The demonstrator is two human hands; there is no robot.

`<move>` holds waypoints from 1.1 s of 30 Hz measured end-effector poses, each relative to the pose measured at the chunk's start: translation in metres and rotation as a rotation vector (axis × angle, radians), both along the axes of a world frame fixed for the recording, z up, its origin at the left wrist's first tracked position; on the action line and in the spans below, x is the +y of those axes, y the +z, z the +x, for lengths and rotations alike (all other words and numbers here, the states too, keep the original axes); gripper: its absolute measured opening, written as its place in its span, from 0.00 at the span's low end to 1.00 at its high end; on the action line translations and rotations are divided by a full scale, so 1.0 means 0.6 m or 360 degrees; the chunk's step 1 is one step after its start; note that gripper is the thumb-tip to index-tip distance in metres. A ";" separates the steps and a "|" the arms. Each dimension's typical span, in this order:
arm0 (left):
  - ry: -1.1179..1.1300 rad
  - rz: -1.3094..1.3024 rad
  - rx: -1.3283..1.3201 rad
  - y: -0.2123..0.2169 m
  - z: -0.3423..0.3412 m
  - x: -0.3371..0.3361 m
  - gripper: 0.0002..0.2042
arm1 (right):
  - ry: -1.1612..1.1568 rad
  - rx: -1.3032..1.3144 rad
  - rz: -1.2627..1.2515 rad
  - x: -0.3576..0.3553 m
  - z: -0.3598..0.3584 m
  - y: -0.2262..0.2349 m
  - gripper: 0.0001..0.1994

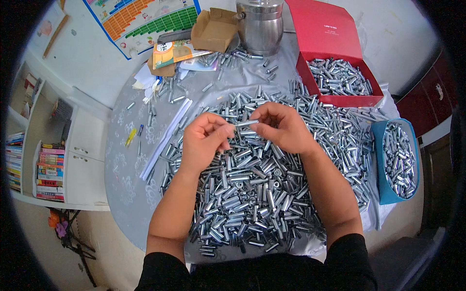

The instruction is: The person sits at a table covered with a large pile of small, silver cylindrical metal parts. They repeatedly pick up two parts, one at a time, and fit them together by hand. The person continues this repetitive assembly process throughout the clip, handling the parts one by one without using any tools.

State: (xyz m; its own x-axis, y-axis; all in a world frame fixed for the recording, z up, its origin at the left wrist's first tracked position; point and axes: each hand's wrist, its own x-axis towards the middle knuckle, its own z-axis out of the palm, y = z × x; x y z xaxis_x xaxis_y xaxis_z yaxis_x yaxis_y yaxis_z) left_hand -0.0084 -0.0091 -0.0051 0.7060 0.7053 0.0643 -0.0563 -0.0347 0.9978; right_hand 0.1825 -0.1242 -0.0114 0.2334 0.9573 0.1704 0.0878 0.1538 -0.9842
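Observation:
Over the middle of a big heap of silvery metal sleeves (252,194), both hands meet at one small shiny metal sleeve (246,123). Thumb and fingers of my right hand (281,127) pinch its right end. At its left end are the closed fingertips of my left hand (206,140). A thin metal piece (227,116) shows by the left fingers; whether it is part of the same sleeve I cannot tell. The sleeve lies nearly level, its left end tilted slightly down.
An open red box (335,100) full of metal pieces stands at the far right. Nearer, a blue bin (383,165) holds more. Behind are a steel pot (262,29) and a cardboard box (213,31). A white strip (165,140) borders the heap's left side.

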 end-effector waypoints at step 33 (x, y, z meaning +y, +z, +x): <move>-0.0433 0.0824 0.0459 0.041 -0.018 -0.035 0.06 | -0.0156 0.0099 0.0029 0.000 0.013 0.003 0.07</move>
State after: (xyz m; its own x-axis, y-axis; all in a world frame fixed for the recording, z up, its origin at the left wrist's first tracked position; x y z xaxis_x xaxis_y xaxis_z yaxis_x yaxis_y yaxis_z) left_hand -0.0190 -0.0301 0.0196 0.8949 0.4273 0.1288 0.1369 -0.5375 0.8321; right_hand 0.1901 -0.1240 -0.0094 0.3364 0.9263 0.1698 0.0420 0.1654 -0.9853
